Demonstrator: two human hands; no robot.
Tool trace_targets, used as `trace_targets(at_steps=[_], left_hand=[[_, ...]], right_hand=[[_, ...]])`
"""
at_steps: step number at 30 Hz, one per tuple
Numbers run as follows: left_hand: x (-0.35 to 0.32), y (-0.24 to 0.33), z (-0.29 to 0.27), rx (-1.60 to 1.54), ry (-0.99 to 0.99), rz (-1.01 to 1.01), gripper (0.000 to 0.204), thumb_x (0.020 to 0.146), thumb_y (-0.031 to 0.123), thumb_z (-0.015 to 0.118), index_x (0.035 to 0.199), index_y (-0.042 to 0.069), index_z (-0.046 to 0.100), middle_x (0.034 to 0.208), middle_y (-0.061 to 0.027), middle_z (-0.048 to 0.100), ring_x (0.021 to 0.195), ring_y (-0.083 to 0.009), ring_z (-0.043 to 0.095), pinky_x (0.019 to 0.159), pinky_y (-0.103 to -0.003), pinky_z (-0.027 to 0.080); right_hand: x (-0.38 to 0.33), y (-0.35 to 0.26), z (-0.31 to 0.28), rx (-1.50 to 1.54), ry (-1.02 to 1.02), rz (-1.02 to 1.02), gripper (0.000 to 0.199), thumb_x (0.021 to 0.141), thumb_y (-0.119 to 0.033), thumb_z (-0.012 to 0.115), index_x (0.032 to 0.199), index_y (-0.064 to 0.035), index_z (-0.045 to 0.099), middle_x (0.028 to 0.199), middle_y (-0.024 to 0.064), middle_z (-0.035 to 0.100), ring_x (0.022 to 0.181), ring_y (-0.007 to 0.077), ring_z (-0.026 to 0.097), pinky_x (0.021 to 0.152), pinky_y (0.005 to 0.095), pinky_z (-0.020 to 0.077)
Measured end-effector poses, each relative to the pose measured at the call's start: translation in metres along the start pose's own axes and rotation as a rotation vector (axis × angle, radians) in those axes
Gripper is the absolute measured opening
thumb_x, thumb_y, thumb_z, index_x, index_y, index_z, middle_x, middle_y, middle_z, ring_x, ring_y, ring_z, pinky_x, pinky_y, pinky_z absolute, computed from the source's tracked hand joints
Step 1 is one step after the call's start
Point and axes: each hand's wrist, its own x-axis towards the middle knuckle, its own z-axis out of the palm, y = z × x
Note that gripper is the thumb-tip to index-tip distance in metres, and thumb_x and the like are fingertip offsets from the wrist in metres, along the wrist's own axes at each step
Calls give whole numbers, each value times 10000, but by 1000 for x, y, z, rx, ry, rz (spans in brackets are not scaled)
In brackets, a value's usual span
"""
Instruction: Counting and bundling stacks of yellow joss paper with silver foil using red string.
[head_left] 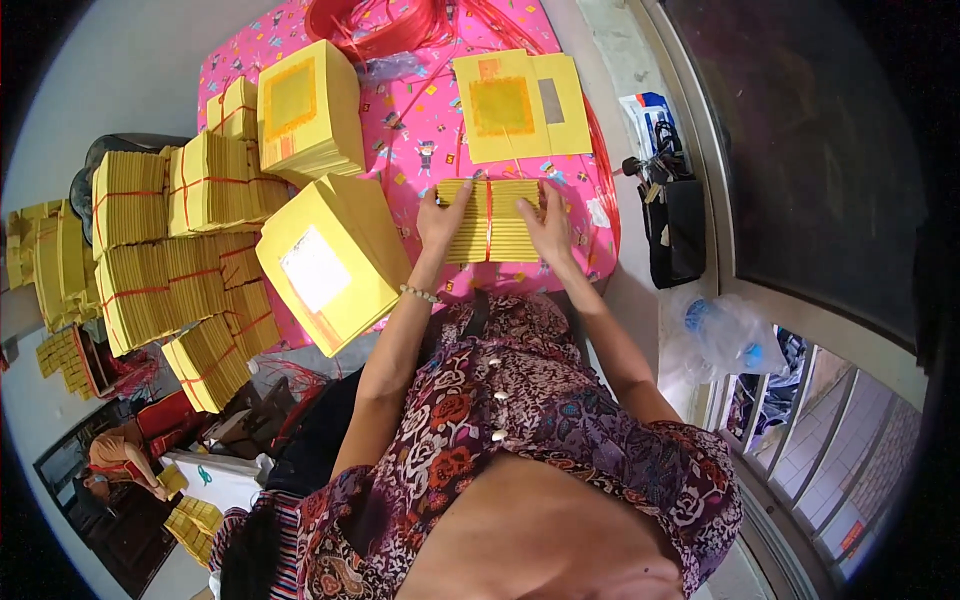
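Note:
In front of me on the pink table lies a bundle of folded yellow paper (pixel 468 240), its layers stacked edge-on and a red plastic strip (pixel 489 215) running around its middle. My left hand (pixel 443 218) grips the bundle's left end, with its thumb along the top. The opposite end is held by my right hand (pixel 546 230), thumb on top and fingers around the side. Just beyond lie flat yellow paper sheets (pixel 500 145) with an orange-edged gold square. Close to my left forearm leans a tall stack of loose yellow sheets (pixel 365 250).
Another tall yellow stack (pixel 335 130) stands at the far left, with several red-tied bundles (pixel 135 200) piled beside it. Loose red strips and a red coil (pixel 360 35) lie at the back. A black pouch (pixel 685 230) rests on the right-hand ledge. Another person (pixel 125 455) sits at lower left.

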Motion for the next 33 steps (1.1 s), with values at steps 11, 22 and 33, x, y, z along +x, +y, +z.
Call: trace_targets(at_steps=[11,22,33], left_hand=[[0,10,21,219,215,73,642,700,568,711,1014,13,644,869,-163,688,831,-291,672,759,-387,511],[-1,21,13,64,3,68,882,649,629,713,1193,-43,545,943,-220,665,890,-339,653,790,-415,504],[-6,32,18,170,127,49,947,623,639,728,1252,-27,487,1037,-253,628,981,-351,619,843,-421,486]], right_hand=[[14,4,0,285,-120,49,616,849,-252,651,1334,32,397,1159,190,546,1047,273,564,862,359,467],[22,6,-4,597,-135,163,558,848,-270,670,1287,6,465,1163,127,568,987,195,590,842,310,482],[38,-5,1,465,1,222,314,892,-283,615,1083,-36,649,935,49,660,839,118,602,749,259,474]])
